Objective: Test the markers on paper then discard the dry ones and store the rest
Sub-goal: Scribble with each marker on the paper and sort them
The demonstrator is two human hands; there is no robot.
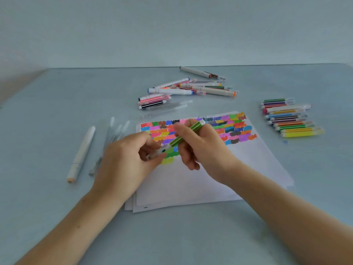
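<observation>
A green striped marker [183, 135] is held slanted above the paper [191, 180], tip end low at the left. My right hand [198, 148] grips its barrel. My left hand [128, 159] pinches the clear cap [154, 154] at the marker's lower end; whether the cap is fully seated I cannot tell. The top part of the paper is filled with rows of coloured test scribbles [235, 129], partly hidden by both hands.
A loose heap of markers [189, 89] lies behind the paper. A tidy row of capped markers [290, 118] lies at the right. A white marker [81, 153] and several pale pens [112, 134] lie at the left. The table is grey-blue.
</observation>
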